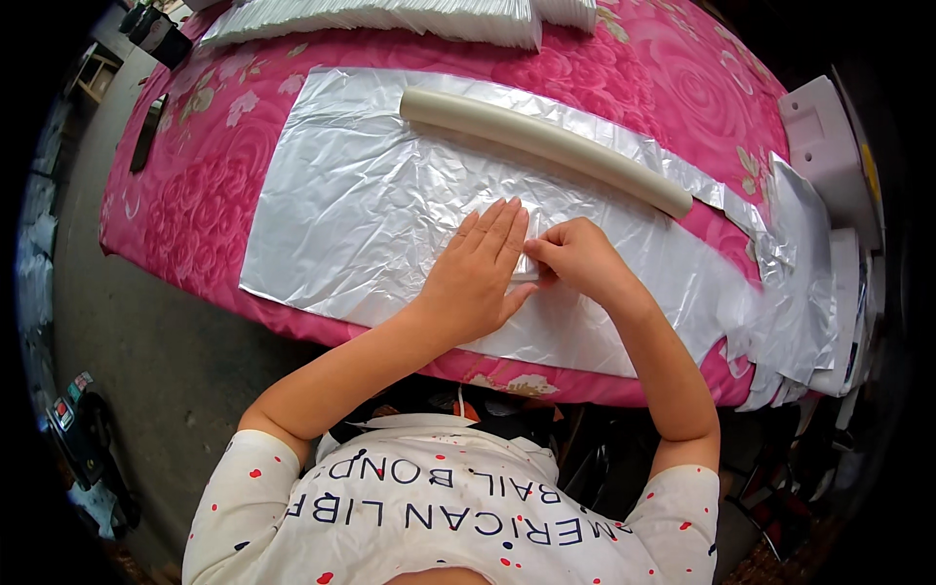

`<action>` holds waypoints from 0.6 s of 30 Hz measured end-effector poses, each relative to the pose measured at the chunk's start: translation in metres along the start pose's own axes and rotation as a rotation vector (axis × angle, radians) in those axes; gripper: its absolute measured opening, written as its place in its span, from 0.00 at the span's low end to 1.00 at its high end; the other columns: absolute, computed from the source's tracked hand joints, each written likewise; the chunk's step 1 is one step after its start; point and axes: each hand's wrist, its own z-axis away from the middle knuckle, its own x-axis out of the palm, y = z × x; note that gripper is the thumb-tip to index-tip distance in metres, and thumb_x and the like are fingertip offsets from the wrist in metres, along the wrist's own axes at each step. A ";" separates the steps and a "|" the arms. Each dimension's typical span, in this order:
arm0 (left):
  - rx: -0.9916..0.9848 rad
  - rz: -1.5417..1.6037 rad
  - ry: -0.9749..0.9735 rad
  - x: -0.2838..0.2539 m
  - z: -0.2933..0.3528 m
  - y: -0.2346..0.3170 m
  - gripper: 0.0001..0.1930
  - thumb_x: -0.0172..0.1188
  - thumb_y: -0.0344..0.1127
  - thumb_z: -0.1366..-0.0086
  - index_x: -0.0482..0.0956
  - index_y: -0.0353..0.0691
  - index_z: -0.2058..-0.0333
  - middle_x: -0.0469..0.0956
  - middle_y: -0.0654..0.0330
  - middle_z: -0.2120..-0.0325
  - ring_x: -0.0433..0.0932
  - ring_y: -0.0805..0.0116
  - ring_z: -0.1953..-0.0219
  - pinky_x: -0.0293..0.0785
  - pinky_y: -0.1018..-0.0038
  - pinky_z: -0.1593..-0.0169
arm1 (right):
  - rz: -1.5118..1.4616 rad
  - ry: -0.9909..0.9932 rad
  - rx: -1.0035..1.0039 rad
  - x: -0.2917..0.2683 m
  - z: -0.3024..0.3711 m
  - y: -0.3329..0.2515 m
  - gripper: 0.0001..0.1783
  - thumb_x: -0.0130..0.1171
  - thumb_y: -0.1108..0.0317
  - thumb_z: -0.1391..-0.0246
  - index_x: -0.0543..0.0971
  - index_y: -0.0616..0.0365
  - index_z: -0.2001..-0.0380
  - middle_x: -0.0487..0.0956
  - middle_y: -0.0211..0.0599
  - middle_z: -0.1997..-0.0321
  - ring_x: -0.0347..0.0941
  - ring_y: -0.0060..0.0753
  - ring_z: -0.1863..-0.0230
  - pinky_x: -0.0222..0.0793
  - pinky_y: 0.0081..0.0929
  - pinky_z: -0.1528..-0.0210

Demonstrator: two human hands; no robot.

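Observation:
A wide sheet of crinkled silver film (336, 185) is spread over the table in front of me. My left hand (473, 273) lies flat on it, fingers stretched out and pointing away from me. Just to its right, my right hand (582, 258) is closed, with thumb and forefinger pinched at a small raised fold of the film beside the left fingers. Part of that fold is hidden under my hands. Beyond both hands, a long pale grey tube (546, 146) rests slantwise on the film, its right end nearer to me.
A pink flowered cloth (195, 210) covers the table. Stacked white sheets (390, 24) lie along the far edge. At the left are a dark phone-like object (148, 132) and a dark jar (156, 37). Loose silver pieces (795, 283) and a white box (829, 136) crowd the right edge.

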 end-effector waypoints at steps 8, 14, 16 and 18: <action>-0.084 -0.089 -0.141 0.018 -0.004 -0.009 0.53 0.55 0.63 0.49 0.45 0.23 0.39 0.44 0.39 0.37 0.41 0.49 0.33 0.33 0.59 0.33 | -0.065 0.068 0.035 0.006 0.002 0.003 0.15 0.57 0.62 0.52 0.79 0.66 0.80 0.77 0.38 0.83 0.76 0.27 0.80 0.69 0.23 0.75; -0.090 -0.073 -0.152 0.017 -0.002 -0.008 0.56 0.55 0.65 0.50 0.41 0.23 0.38 0.41 0.39 0.36 0.38 0.48 0.32 0.31 0.60 0.32 | 0.342 0.212 -0.101 0.005 0.027 -0.002 0.10 0.61 0.65 0.64 0.79 0.62 0.80 0.77 0.40 0.82 0.76 0.36 0.78 0.71 0.30 0.72; -0.075 -0.075 -0.109 0.016 0.000 -0.009 0.57 0.55 0.65 0.50 0.40 0.24 0.38 0.40 0.39 0.36 0.37 0.49 0.32 0.30 0.60 0.33 | 0.512 0.252 -0.115 0.003 0.034 -0.001 0.11 0.62 0.65 0.65 0.79 0.61 0.78 0.78 0.40 0.80 0.75 0.39 0.75 0.71 0.31 0.68; -0.082 -0.041 -0.033 0.011 0.003 -0.010 0.55 0.56 0.63 0.50 0.41 0.26 0.38 0.40 0.39 0.36 0.37 0.48 0.32 0.31 0.60 0.33 | 0.651 0.256 -0.128 0.003 0.038 -0.004 0.13 0.63 0.65 0.63 0.79 0.61 0.74 0.79 0.41 0.74 0.75 0.41 0.70 0.71 0.32 0.63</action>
